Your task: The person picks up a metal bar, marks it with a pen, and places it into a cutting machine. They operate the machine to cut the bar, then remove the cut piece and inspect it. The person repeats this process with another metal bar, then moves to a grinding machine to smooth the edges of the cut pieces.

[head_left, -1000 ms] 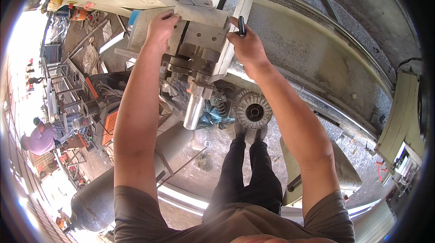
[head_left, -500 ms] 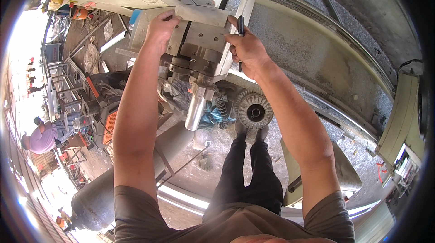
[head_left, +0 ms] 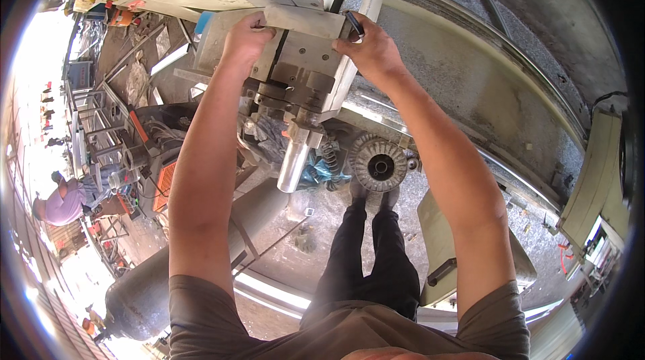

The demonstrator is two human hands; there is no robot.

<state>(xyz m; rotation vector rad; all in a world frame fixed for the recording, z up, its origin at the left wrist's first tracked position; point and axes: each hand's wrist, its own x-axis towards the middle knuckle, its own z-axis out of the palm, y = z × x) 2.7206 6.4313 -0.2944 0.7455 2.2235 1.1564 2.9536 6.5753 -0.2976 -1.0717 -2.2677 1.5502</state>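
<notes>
A: where's the plate (head_left: 306, 21) sitting then?

B: 12 o'clock in the head view. pale strip running across the bolted block (head_left: 308, 56), most of which shows on the plate's 6 o'clock side.

A: and the hands?

B: left hand (head_left: 250, 39) is at 11, fingers curled in and gripping the plate's 9 o'clock end. right hand (head_left: 373, 50) is nearer 1, closed round a dark pen (head_left: 354, 23) that pokes up toward 11. its thumb is right by the plate's 3 o'clock end, but I can't tell if it's actually touching.

A: what's under all that?

B: shiny shaft (head_left: 293, 166), pointing down toward 6 or 7. head toward 3 from there and you hit crumpled blue plastic (head_left: 317, 173), then a finned wheel (head_left: 365, 158) by the person's shoes (head_left: 388, 199).

A: anything further out?

B: yeah, big grey tank (head_left: 138, 303) lying at a slant around 8, plus another person (head_left: 65, 203) in a purple top over at 9, well apart from the plate.
</notes>
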